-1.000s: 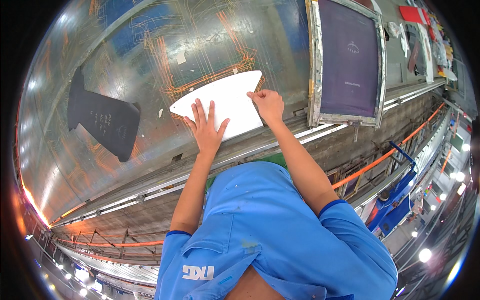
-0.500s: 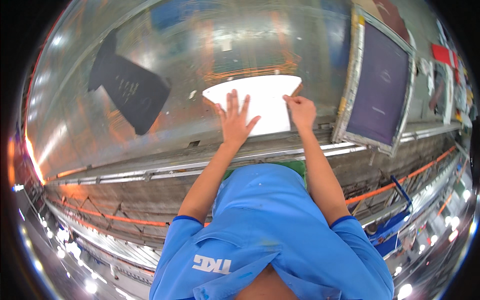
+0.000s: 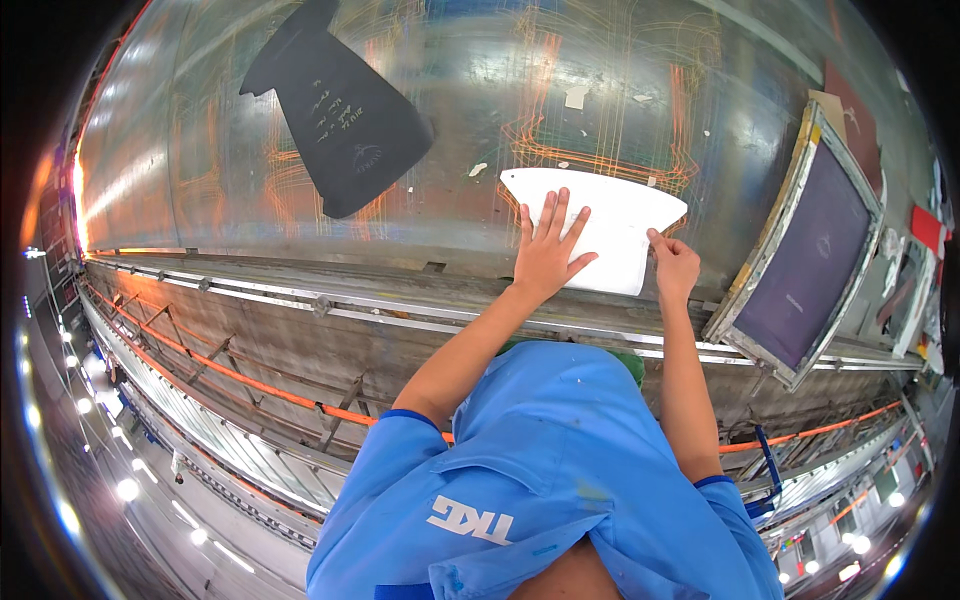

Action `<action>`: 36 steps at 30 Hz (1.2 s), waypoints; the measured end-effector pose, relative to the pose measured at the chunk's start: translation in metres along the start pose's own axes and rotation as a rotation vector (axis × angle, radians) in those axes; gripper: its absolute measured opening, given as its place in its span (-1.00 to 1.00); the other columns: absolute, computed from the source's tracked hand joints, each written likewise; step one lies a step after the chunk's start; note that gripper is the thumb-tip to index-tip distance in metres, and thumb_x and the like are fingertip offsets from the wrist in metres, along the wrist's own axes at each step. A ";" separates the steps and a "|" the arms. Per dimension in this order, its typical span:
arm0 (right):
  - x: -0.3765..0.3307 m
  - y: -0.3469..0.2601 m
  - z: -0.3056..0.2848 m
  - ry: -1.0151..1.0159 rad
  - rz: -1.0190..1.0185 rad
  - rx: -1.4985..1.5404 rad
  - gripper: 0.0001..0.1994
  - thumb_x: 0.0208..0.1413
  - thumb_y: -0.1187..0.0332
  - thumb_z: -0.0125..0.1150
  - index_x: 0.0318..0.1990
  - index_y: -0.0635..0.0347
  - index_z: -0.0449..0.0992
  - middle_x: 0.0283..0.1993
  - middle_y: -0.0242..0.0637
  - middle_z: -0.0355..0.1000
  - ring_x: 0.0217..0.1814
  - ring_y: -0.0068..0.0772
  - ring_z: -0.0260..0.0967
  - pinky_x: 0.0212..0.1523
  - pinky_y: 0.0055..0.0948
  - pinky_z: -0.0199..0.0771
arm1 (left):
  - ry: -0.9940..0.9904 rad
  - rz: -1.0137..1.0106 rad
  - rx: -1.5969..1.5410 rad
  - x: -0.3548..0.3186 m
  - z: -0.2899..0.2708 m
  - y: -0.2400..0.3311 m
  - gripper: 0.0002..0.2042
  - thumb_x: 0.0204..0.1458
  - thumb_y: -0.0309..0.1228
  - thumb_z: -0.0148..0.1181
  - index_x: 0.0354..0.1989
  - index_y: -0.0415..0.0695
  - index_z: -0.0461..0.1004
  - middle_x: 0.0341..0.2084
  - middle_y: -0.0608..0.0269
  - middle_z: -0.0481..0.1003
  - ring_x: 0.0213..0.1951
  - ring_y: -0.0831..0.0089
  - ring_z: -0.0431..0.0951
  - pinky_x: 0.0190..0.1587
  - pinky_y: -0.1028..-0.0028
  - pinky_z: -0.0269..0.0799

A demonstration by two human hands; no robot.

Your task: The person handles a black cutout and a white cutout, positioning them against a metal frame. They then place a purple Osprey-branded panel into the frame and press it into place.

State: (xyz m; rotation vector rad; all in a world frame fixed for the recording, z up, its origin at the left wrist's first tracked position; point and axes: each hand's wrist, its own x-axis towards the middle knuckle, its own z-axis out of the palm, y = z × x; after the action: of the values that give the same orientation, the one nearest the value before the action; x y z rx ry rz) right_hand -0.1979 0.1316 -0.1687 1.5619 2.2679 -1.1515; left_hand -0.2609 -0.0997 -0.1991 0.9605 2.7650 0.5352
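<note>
Two hands [image 3: 543, 256] (bare), one white piece [image 3: 618, 238], one black piece [image 3: 347, 120], one framed screen [image 3: 808, 262]

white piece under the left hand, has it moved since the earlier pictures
No. The white piece keeps its place beside the orange lines on the table; both have shifted together in the picture as the camera moved.

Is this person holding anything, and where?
The right hand seems to pinch the white sheet by its right edge; the left hand lies flat on it.
</note>
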 end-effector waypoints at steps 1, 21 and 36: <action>0.002 0.002 0.000 -0.006 0.010 -0.007 -0.54 0.02 -0.07 0.48 -0.42 0.24 0.69 -0.57 -0.41 0.50 -0.48 -0.50 0.41 -0.30 -0.41 0.42 | 0.007 0.006 -0.002 0.000 0.000 -0.001 -0.20 0.17 0.26 0.04 0.52 0.14 0.12 0.56 -0.06 -0.15 0.57 0.03 -0.20 0.47 -0.27 -0.38; 0.000 -0.002 -0.003 -0.029 0.019 -0.060 -0.50 0.02 -0.12 0.47 -0.39 0.24 0.71 -0.57 -0.38 0.52 -0.47 -0.48 0.46 -0.28 -0.37 0.47 | 0.017 -0.012 -0.054 0.002 -0.007 0.000 -0.21 0.13 0.24 0.11 0.51 0.17 0.16 0.55 -0.04 -0.10 0.56 0.05 -0.15 0.47 -0.25 -0.33; 0.003 0.005 0.001 -0.002 -0.021 -0.036 -0.50 -0.01 -0.13 0.49 -0.38 0.25 0.73 -0.57 -0.38 0.52 -0.47 -0.47 0.47 -0.28 -0.38 0.47 | -0.003 -0.029 -0.056 0.002 -0.007 -0.001 -0.19 0.10 0.25 0.11 0.51 0.22 0.15 0.57 0.06 -0.13 0.57 0.12 -0.19 0.48 -0.26 -0.27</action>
State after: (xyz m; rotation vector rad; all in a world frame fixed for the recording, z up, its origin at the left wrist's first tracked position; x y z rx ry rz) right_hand -0.1955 0.1340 -0.1730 1.5266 2.2965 -1.1104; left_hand -0.2648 -0.1014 -0.1929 0.9070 2.7414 0.6022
